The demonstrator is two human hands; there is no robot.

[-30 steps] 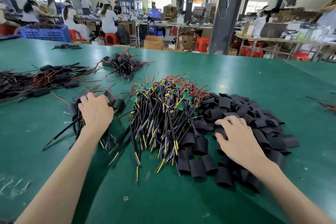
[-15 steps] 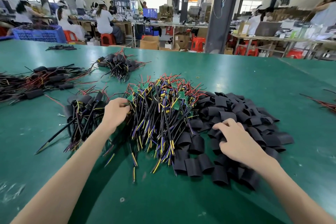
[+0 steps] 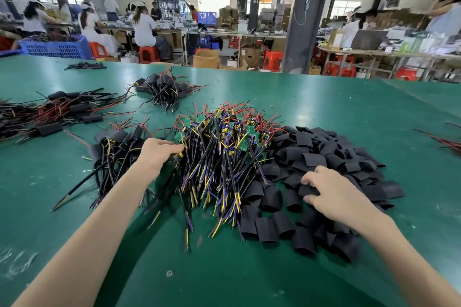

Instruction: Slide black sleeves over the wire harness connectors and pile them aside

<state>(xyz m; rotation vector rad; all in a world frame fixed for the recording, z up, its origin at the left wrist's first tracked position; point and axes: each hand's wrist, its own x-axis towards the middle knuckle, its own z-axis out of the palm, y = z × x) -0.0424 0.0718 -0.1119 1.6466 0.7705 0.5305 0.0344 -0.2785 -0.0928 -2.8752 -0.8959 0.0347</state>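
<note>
Big green table [image 3: 349, 102], loads of bare mat along the near edge and far right. Wire harness heap [image 3: 219, 152] sits dead centre, with the black sleeve pile [image 3: 324, 157] touching its right side and a sleeved bunch [image 3: 117, 154] just left. Left hand [image 3: 157, 154] has fingers curled round wires at the heap's left edge. Right hand [image 3: 334, 194] is pinching one sleeve [image 3: 308, 190] in the pile.

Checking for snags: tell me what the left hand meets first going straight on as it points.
The left hand points right into the central heap of multicoloured wire harnesses with green circuit boards; it seems to touch the heap's near edge.
</note>
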